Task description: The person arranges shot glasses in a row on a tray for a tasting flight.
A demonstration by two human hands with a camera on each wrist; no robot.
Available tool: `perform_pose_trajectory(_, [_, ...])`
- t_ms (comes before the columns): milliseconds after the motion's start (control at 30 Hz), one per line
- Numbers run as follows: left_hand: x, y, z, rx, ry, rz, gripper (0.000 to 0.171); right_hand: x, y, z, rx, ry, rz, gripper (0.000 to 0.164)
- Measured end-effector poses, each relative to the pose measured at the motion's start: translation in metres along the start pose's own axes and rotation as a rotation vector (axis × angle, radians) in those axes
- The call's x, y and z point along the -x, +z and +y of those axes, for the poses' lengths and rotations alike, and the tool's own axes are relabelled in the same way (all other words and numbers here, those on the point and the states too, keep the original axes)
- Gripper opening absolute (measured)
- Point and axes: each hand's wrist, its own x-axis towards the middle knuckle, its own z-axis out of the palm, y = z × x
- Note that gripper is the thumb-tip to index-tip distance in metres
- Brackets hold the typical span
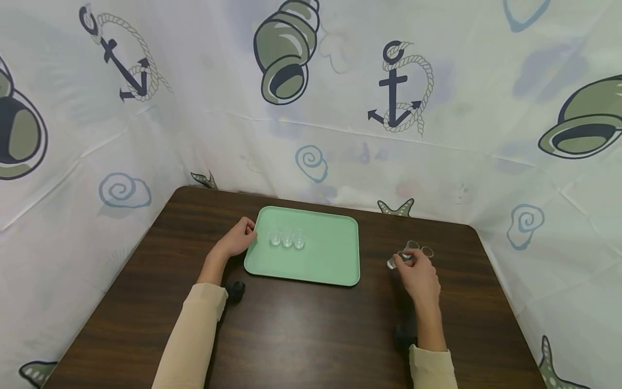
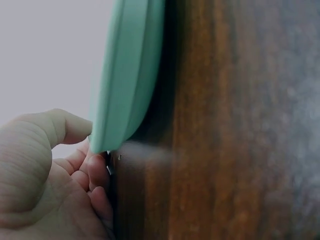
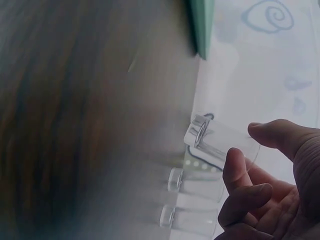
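A light green tray [image 1: 330, 248] lies on the dark wooden table. My left hand [image 1: 238, 237] holds its left rim, the thumb on the upper edge and the other fingers curled low beside it in the left wrist view. Three small clear shot glasses [image 1: 287, 239] stand in a row on the tray's left half. Off to the right of the tray, my right hand [image 1: 420, 276] pinches another clear shot glass [image 3: 220, 142] by its mouth end, and this glass is tilted. Two more shot glasses [image 3: 197, 186] stand close to the fingers on the table.
Brown wood grain marks the table [image 1: 301, 335] in front of the tray. A white curtain [image 1: 461, 178] printed with anchors and shells hangs along the back and both sides. Dark wrist devices [image 1: 236, 292] sit below both hands.
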Motion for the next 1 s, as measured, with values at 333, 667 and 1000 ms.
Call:
perform_pose_trajectory(333, [-0.001, -0.001, 0.001, 0.0, 0.0, 0.009, 0.028, -0.003, 0.009, -0.022, -0.124, -0.063, 0.022, 0.051])
perform_pose_trajectory(667, [0.0, 0.002, 0.0, 0.004, -0.006, 0.011, 0.029, -0.005, 0.025, -0.042, -0.168, -0.103, 0.025, 0.045])
perform_pose_trajectory(1000, [-0.005, 0.003, -0.005, 0.003, -0.021, 0.015, 0.032, -0.006, 0.049, -0.064, -0.298, -0.177, -0.033, 0.041])
